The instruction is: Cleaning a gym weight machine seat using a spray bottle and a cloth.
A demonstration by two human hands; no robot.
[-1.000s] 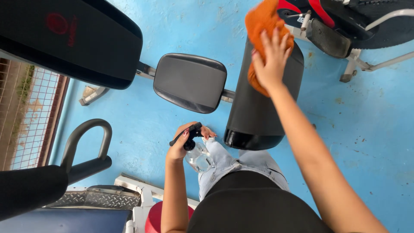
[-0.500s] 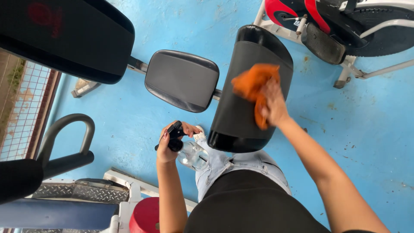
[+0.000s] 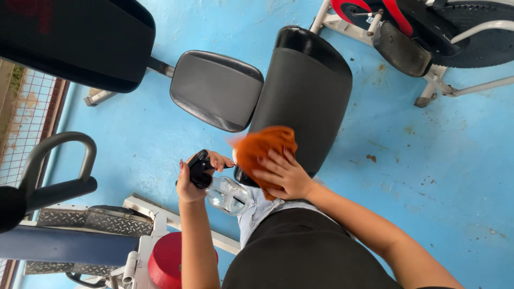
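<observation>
My right hand point(image 3: 284, 174) presses an orange cloth point(image 3: 262, 147) flat against the near end of a long black padded bench section point(image 3: 308, 91), fingers spread over the cloth. My left hand point(image 3: 193, 179) grips the black trigger head of a clear spray bottle point(image 3: 222, 192), held close to my body, left of the cloth. The bottle's body points toward my lap. A smaller black seat pad point(image 3: 217, 88) sits just left of the long pad.
A large black pad point(image 3: 75, 43) fills the upper left. An exercise bike point(image 3: 428, 32) with red parts stands at the upper right. A curved black handle point(image 3: 59, 160), metal tread plates point(image 3: 80, 225) and a red round piece point(image 3: 166, 259) lie lower left. The floor point(image 3: 428, 160) is blue.
My right hand has drawn the orange cloth from the far end of the long pad down to its near end. The left hand with the spray bottle has stayed roughly in place.
</observation>
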